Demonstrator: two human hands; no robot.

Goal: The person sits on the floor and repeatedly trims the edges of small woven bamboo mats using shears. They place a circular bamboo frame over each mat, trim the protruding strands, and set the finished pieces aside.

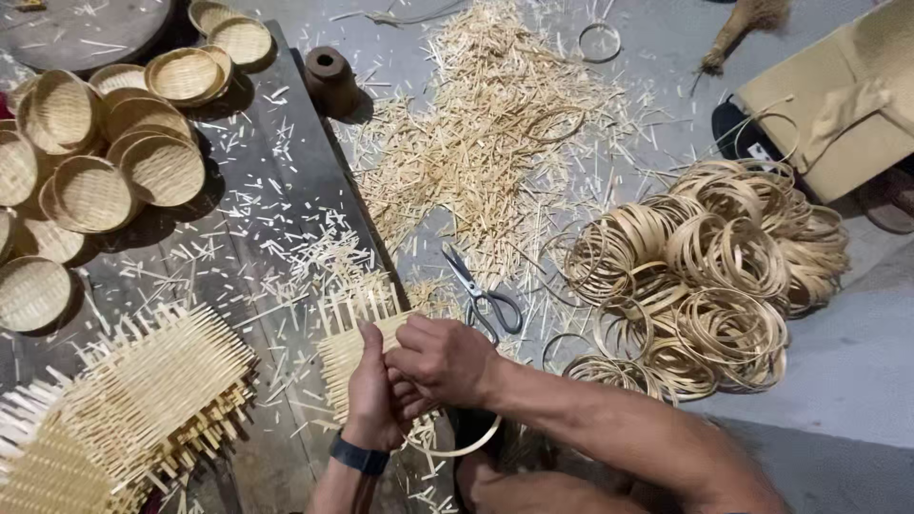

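Plainly mid-work: both hands clamp one woven bamboo mat (357,338), the left hand (373,400) gripping its near edge, the right hand (443,360) pinching it with a thin hoop (457,445) below. Left of the mat, roughly a dozen finished trays (90,190) sit on the counter (276,200) beside a stack of untrimmed mats (143,400). Right of it lie one pair of scissors (481,290) and many loose rings (714,276), probably dozens.

**Surrounding Items**

Scissors (484,293) lie among loose bamboo offcuts (481,143). A pile of bamboo rings (719,271) sits to the right. Finished round baskets (105,143) are stacked upper left; untrimmed woven mats (143,400) lie lower left. A brown spool (330,76) stands on the dark board (276,181).
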